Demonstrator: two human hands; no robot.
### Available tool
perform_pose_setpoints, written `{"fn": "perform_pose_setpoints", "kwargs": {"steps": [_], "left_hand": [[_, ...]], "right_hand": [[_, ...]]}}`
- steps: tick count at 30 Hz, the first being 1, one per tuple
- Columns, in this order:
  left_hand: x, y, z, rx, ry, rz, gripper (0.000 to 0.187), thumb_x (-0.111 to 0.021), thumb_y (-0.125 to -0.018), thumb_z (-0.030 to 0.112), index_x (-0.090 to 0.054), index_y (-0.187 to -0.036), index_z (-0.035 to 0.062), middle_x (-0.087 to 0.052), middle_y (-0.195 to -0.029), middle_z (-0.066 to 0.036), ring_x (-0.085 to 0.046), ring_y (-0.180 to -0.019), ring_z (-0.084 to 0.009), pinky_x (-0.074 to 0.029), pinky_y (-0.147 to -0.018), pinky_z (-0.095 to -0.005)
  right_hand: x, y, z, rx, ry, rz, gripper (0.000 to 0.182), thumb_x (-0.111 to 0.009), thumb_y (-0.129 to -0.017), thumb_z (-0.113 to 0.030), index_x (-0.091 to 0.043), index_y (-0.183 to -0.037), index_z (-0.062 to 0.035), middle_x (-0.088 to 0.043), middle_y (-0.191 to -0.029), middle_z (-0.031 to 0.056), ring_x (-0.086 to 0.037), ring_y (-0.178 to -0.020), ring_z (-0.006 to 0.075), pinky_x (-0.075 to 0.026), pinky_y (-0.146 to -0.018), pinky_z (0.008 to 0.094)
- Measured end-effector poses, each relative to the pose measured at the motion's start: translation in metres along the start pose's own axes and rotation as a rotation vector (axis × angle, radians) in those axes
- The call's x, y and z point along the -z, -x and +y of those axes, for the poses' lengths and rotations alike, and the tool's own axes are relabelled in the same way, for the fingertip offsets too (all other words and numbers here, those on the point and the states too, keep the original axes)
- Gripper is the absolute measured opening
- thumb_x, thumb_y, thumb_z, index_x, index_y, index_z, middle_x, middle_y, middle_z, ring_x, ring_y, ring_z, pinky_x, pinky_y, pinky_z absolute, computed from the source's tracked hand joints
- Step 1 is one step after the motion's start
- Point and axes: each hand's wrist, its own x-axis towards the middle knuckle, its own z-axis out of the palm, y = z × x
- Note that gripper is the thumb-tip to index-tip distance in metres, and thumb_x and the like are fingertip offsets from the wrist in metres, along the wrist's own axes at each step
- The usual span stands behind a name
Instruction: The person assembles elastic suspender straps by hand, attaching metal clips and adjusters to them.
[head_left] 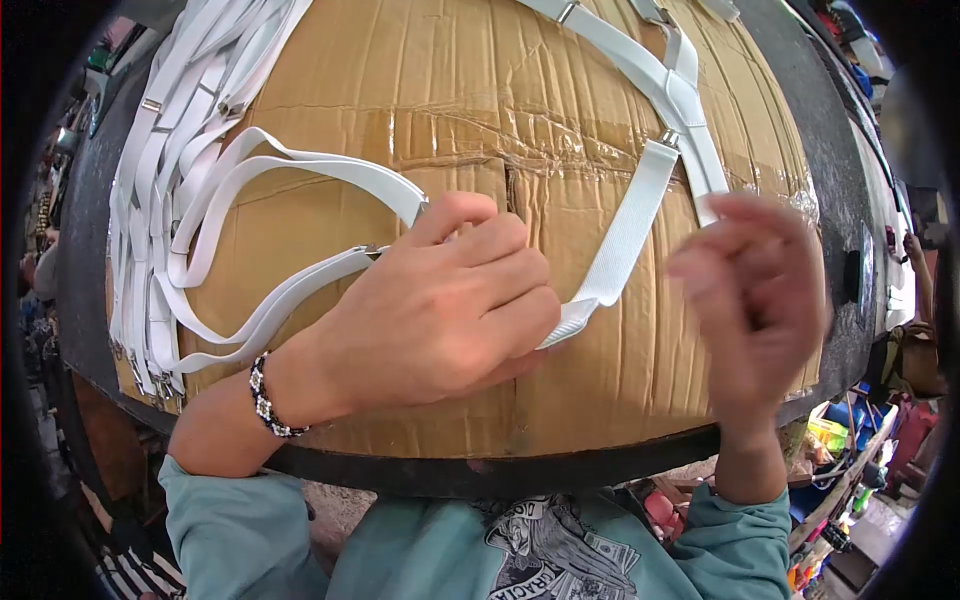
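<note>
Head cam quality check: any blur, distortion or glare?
Head view: right hand smeared by motion blur; left hand sharp, resting on a white strap. Strong fisheye bends the cardboard edges, with dark vignette corners. Mild glare on the clear tape; lighting is even.

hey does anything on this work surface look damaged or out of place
The cardboard sheet covering the table is creased and cracked, with a split near the left hand, patched with clear tape. The white straps look orderly. The right hand is blurred.
</note>
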Motion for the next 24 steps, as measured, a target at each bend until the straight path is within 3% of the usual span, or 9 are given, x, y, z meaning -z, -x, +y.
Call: {"fn": "perform_pose_setpoints", "kwargs": {"steps": [2,7,10,11,15,18,19,21,24], "left_hand": [[-0.001,0.002,0.0,-0.015,0.024,-0.016,0.025,-0.082,-0.074,0.017,-0.061,-0.083,0.008,-0.05,-0.081,-0.003,-0.053,-0.08,-0.0246,-0.043,-0.084,-0.0421],[-0.002,0.0,0.001,-0.016,0.1,-0.078,0.028,-0.081,-0.08,0.022,-0.056,-0.079,0.0089,-0.046,-0.076,-0.003,-0.052,-0.078,-0.0233,-0.043,-0.082,-0.0386],[-0.003,-0.001,0.003,0.023,0.087,-0.132,0.028,-0.08,-0.083,0.023,-0.057,-0.08,0.0079,-0.048,-0.076,-0.004,-0.052,-0.078,-0.0237,-0.043,-0.081,-0.0383],[-0.004,-0.002,0.004,0.033,0.074,-0.133,0.028,-0.08,-0.084,0.024,-0.057,-0.08,0.0077,-0.049,-0.076,-0.004,-0.052,-0.078,-0.0241,-0.043,-0.081,-0.0387],[-0.003,-0.005,0.005,0.044,0.039,-0.148,0.031,-0.078,-0.087,0.029,-0.056,-0.079,0.0072,-0.05,-0.076,-0.005,-0.052,-0.077,-0.0255,-0.043,-0.08,-0.0396],[-0.008,-0.002,0.004,0.039,-0.009,-0.167,0.035,-0.075,-0.09,0.033,-0.056,-0.078,0.0076,-0.051,-0.076,-0.005,-0.052,-0.077,-0.0258,-0.044,-0.08,-0.0397],[-0.011,-0.002,0.003,0.033,-0.032,-0.172,0.036,-0.075,-0.091,0.035,-0.055,-0.078,0.0078,-0.051,-0.076,-0.005,-0.052,-0.077,-0.0259,-0.044,-0.08,-0.0397],[-0.013,-0.004,0.001,0.036,-0.043,-0.15,0.036,-0.074,-0.091,0.036,-0.055,-0.077,0.0081,-0.051,-0.075,-0.005,-0.053,-0.078,-0.0255,-0.044,-0.08,-0.0397],[-0.014,-0.004,-0.001,0.034,-0.045,-0.143,0.037,-0.074,-0.091,0.035,-0.055,-0.074,0.0084,-0.051,-0.072,-0.004,-0.053,-0.077,-0.0247,-0.044,-0.078,-0.0391]], "right_hand": [[0.016,-0.01,-0.003,-0.175,-0.14,0.193,0.026,-0.065,-0.091,0.0,-0.064,-0.117,0.0021,-0.064,-0.083,-0.0006,-0.039,-0.055,0.0003,-0.027,-0.049,0.0176],[0.032,0.016,0.004,-0.507,-0.829,0.058,0.041,-0.051,-0.075,0.002,-0.053,-0.116,0.0019,-0.055,-0.124,0.0165,-0.05,-0.084,0.0107,-0.039,-0.062,0.0219],[0.017,0.031,-0.01,-0.623,-1.015,0.1,0.035,-0.054,-0.082,0.0,-0.051,-0.117,0.0003,-0.053,-0.13,0.0219,-0.053,-0.084,0.0124,-0.042,-0.057,0.0224],[0.014,0.033,-0.012,-0.648,-1.15,0.062,0.019,-0.057,-0.092,-0.009,-0.054,-0.109,0.0003,-0.063,-0.114,0.0233,-0.056,-0.074,0.0129,-0.044,-0.052,0.0248],[0.014,0.04,-0.016,-0.711,-0.696,-0.297,0.015,-0.06,-0.097,-0.015,-0.061,-0.092,-0.0002,-0.063,-0.078,0.0102,-0.053,-0.058,0.0133,-0.039,-0.048,0.0253],[-0.006,0.036,-0.035,-0.43,0.225,-0.411,0.014,-0.066,-0.092,-0.009,-0.062,-0.082,-0.0004,-0.055,-0.066,0.0028,-0.048,-0.055,0.0113,-0.034,-0.05,0.0264],[-0.004,0.034,-0.036,-0.494,0.17,-0.379,0.008,-0.066,-0.087,-0.005,-0.061,-0.084,0.0004,-0.057,-0.076,0.0047,-0.049,-0.063,0.0105,-0.035,-0.055,0.0266],[0.002,0.036,-0.024,-0.341,0.081,-0.364,0.006,-0.063,-0.088,-0.004,-0.061,-0.084,0.0001,-0.057,-0.086,0.006,-0.045,-0.064,0.0064,-0.03,-0.054,0.024],[0.008,0.042,-0.022,-0.44,-0.206,-0.349,0.005,-0.061,-0.094,-0.005,-0.061,-0.092,-0.0004,-0.06,-0.102,0.0117,-0.051,-0.069,0.0065,-0.034,-0.055,0.0209]]}}
